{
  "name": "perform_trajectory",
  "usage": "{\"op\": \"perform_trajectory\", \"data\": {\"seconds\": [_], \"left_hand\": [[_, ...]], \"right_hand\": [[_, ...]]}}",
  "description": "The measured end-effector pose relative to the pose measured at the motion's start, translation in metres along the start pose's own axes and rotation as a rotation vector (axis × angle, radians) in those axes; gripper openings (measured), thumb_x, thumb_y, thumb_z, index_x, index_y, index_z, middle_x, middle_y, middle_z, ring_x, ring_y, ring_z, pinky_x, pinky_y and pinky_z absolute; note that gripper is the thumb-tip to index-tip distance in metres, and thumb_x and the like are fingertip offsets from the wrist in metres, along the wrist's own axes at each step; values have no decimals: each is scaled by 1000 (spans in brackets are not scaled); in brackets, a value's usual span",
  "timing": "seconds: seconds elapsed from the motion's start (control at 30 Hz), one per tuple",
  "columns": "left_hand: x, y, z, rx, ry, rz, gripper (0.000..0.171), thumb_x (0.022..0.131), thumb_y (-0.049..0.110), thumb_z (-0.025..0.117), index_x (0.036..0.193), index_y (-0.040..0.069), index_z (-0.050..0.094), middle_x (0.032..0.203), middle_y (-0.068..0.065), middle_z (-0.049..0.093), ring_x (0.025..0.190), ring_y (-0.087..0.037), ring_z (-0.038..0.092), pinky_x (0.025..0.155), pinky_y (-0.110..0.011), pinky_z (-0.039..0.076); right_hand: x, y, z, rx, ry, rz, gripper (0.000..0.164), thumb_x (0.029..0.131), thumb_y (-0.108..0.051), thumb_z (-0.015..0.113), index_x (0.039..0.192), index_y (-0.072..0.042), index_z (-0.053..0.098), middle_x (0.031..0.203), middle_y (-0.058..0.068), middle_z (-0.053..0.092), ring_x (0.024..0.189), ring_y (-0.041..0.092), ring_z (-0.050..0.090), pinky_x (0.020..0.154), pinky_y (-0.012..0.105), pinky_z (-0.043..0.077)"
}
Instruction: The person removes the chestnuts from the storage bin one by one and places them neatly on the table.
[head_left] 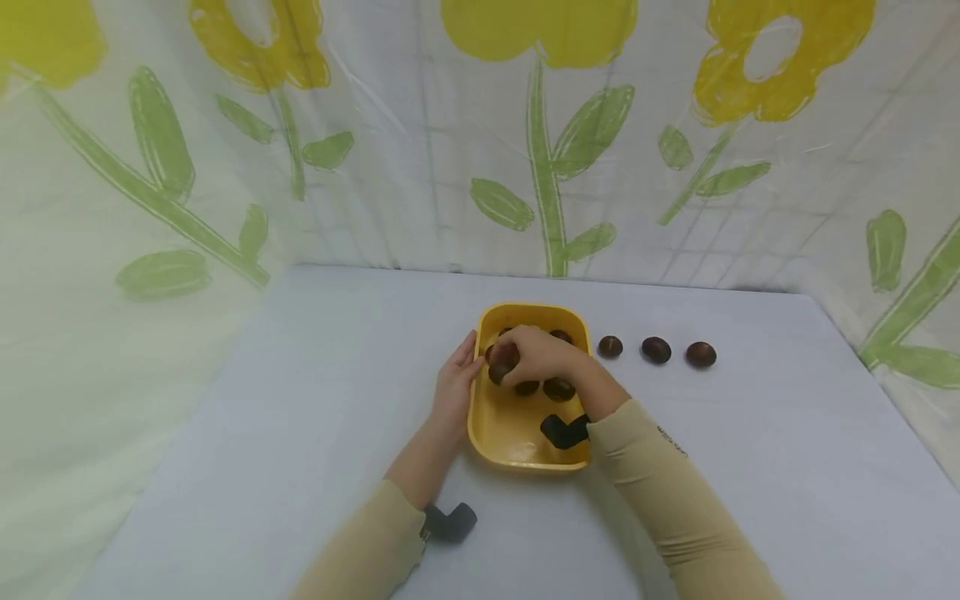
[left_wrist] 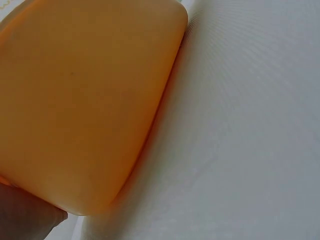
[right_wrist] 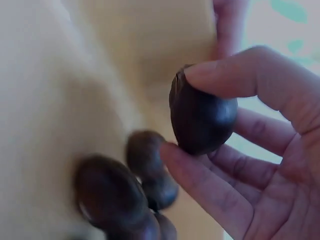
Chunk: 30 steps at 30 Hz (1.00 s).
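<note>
The head camera is looking forward and down from above the person's arms, taking in the whole pale grey table (head_left: pixel 300 400), the flower-printed plastic sheet (head_left: pixel 420 167) hanging behind it, and the shallow yellow plastic tray (head_left: pixel 501 425) near the middle. The left wrist camera is sitting very close to that tray's outer wall (left_wrist: pixel 85 100), facing along the tabletop (left_wrist: pixel 250 140) (the wall is filling over half its frame). The right wrist camera is peering from close range into the tray's inside, where dark brown glossy chestnuts (right_wrist: pixel 200 115) are looming large and partly blurred. All three views are sharing the tray.
</note>
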<state>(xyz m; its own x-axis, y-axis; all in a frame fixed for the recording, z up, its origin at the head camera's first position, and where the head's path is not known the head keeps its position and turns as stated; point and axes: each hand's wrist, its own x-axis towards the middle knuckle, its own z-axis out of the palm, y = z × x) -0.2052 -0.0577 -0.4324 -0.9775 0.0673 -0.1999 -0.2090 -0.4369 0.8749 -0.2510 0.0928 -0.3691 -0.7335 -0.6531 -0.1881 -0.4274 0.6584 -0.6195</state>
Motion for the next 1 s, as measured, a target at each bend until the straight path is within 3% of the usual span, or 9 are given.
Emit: {"op": "perform_trajectory", "data": {"seconds": [0.27,0.43,0.57,0.67,0.9,1.0], "left_hand": [[-3,2,4,-29,16,-13,51,97,3,39,146,13,29,155,0,23,143,-15,22,118,-33,23],[-2,3,4,-9,31,-28,51,97,4,41,146,15,31,154,2,25,142,-13,22,118,-32,23],[-2,2,3,-14,27,-15,52,97,4,41,146,14,30,155,1,24,143,-14,21,118,-32,22],[-1,1,3,-20,22,-6,52,96,3,40,146,12,29,155,0,23,143,-15,20,118,-33,22],[-2,2,4,-10,26,-34,52,97,7,42,146,17,30,155,4,24,143,-12,21,118,-31,22],[-3,3,3,3,17,-39,51,98,8,41,147,18,29,155,4,22,143,-12,20,118,-31,22]], "right_hand": [[-30,20,-33,157,69,-2,31,78,-11,72,108,-6,66,102,9,68,88,17,62,78,29,55],[-56,45,-55,219,139,103,36,80,-13,71,114,-4,64,113,14,65,99,25,62,76,30,55],[-77,66,-69,224,216,185,39,81,-18,71,118,-6,63,117,16,63,106,30,61,81,37,55],[-92,80,-73,238,261,256,42,82,-21,70,121,-7,60,121,15,61,111,30,60,89,37,52],[-118,110,-75,274,341,352,52,84,-27,68,128,-5,54,130,17,53,116,30,55,87,29,51],[-128,121,-74,270,376,393,54,84,-32,68,130,-7,53,130,15,53,113,21,57,89,30,49]]}}
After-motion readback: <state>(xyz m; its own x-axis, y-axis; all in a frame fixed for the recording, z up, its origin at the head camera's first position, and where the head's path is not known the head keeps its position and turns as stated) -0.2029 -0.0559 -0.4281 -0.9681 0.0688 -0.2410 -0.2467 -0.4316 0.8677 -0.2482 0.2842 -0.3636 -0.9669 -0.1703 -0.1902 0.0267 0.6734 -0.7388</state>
